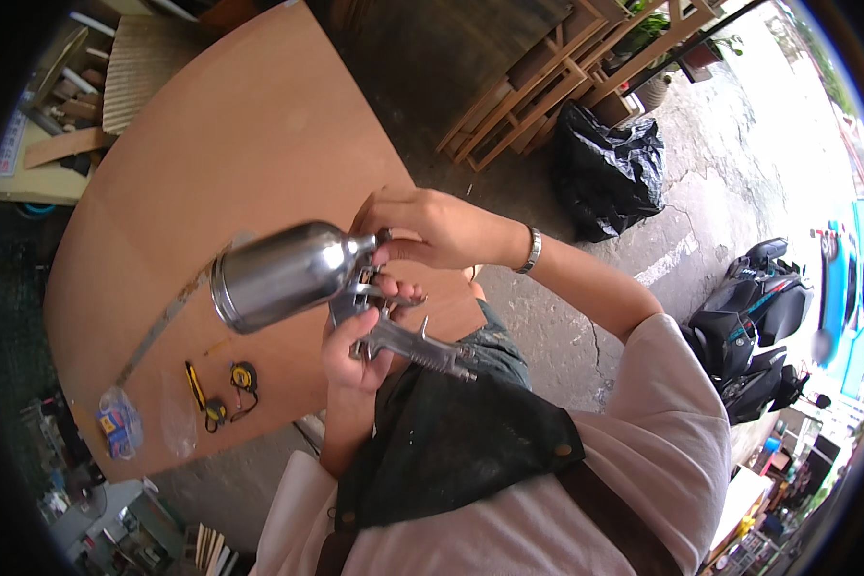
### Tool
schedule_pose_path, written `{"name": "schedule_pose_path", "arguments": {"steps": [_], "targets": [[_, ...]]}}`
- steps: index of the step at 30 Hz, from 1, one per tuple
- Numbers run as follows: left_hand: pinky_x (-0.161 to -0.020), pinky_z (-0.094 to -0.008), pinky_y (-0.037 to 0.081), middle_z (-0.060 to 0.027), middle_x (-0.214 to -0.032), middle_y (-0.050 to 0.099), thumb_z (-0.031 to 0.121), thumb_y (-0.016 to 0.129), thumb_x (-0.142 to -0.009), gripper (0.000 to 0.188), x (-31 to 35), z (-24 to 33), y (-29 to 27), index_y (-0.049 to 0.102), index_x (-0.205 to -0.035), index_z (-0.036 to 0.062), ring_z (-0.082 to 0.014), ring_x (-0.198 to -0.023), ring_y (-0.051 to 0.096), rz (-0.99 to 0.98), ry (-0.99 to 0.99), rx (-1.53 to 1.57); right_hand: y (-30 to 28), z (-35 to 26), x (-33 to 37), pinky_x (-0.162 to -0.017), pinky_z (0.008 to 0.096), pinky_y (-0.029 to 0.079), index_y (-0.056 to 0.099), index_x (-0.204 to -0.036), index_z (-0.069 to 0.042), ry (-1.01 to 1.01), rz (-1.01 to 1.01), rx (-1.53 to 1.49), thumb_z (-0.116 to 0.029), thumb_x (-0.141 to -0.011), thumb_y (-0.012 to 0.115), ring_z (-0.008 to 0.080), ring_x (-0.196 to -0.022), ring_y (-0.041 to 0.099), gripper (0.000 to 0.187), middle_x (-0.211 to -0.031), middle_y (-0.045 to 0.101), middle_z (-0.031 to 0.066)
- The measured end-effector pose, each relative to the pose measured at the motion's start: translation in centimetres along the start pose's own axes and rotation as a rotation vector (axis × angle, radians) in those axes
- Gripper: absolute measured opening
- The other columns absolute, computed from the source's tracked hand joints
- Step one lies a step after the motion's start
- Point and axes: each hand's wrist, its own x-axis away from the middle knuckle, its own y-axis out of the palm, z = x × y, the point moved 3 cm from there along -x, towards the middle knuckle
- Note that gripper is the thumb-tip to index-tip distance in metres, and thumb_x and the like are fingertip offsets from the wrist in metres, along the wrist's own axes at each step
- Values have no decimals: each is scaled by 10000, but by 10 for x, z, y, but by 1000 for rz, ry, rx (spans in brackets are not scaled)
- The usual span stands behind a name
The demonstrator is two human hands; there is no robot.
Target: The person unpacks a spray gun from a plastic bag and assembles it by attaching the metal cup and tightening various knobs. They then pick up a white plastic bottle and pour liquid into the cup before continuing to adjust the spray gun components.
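A silver spray gun with a shiny metal cup is held up in front of my chest. The cup lies tilted on its side, pointing left, and the handle points down to the right. My left hand is wrapped round the gun body from below, its fingers partly hidden behind the metal. From above, my right hand pinches the fitting at the cup's narrow neck. Its fingertips are partly covered by that fitting. Below the gun hangs my dark apron.
On the curved plywood board lie a rusty metal strip, a yellow utility knife, a tape measure and a plastic-wrapped blue packet. Wooden frames, a black plastic bag and a motorbike stand beyond.
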Motion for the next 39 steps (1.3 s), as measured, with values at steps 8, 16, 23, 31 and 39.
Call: {"name": "schedule_pose_path", "arguments": {"steps": [8, 16, 23, 31, 39], "targets": [[-1091, -515, 395, -133, -1145, 614, 51, 523, -874, 514, -4, 3, -2, 419, -1373, -18, -316, -1165, 579, -30, 93, 67, 18, 2, -3, -882, 355, 523, 573, -1101, 9, 152, 170, -124, -47, -895, 679, 263, -1053, 655, 238, -1197, 658, 158], [-1083, -543, 398, -135, -1145, 617, 52, 507, -869, 502, -4, 11, -4, 442, -1362, -15, -305, -1153, 594, -17, 108, 35, 19, 1, -12, -870, 371, 533, 546, -1067, -13, 110, 164, -110, -63, -888, 694, 279, -1049, 671, 238, -1192, 668, 152], [-1069, -542, 404, -133, -1141, 630, 61, 501, -872, 481, -3, 8, -5, 468, -1345, -16, -314, -1136, 600, 13, 75, 70, 18, -5, -9, -783, 355, 534, 604, -997, -18, 313, 156, -92, -65, -850, 738, 260, -863, 686, 205, -928, 698, 107], [-1029, -490, 443, -153, -1126, 640, 64, 514, -850, 484, -4, 9, 0, 485, -1323, -31, -342, -1137, 598, 4, 43, 71, 20, -11, 0, -745, 314, 539, 599, -992, -4, 371, 235, -137, 10, -842, 725, 174, -814, 671, 196, -863, 665, 88], [-1022, -474, 451, -172, -1120, 639, 65, 519, -844, 487, -4, 11, 4, 481, -1316, -48, -337, -1119, 608, 7, 43, 64, 19, -11, 0, -776, 312, 543, 605, -971, 11, 290, 263, -104, 19, -839, 725, 167, -809, 671, 178, -872, 667, 94]]}}
